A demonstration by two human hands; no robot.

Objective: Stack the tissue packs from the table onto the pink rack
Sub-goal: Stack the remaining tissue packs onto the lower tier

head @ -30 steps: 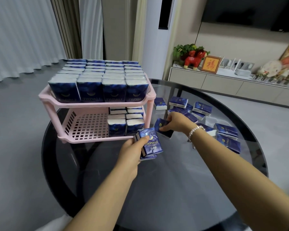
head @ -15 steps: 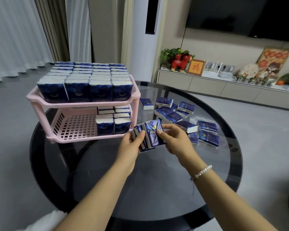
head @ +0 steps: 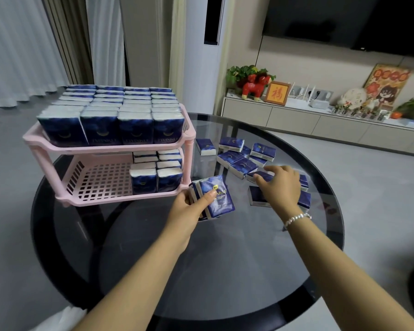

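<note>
A small bundle of tissue packs stands upright in the left hand, whose fingers are curled round it, thumb pressed on the front pack, just off the pink rack's lower corner. At about two o'clock from the bundle the loose packs lie scattered flat on the round glass surface. The right hand is spread over the nearest of them, fingers straight and reaching, holding nothing I can see. The rack's top tier is packed full; its lower tier holds a short double row at the right end. A beaded bracelet circles the right wrist
</note>
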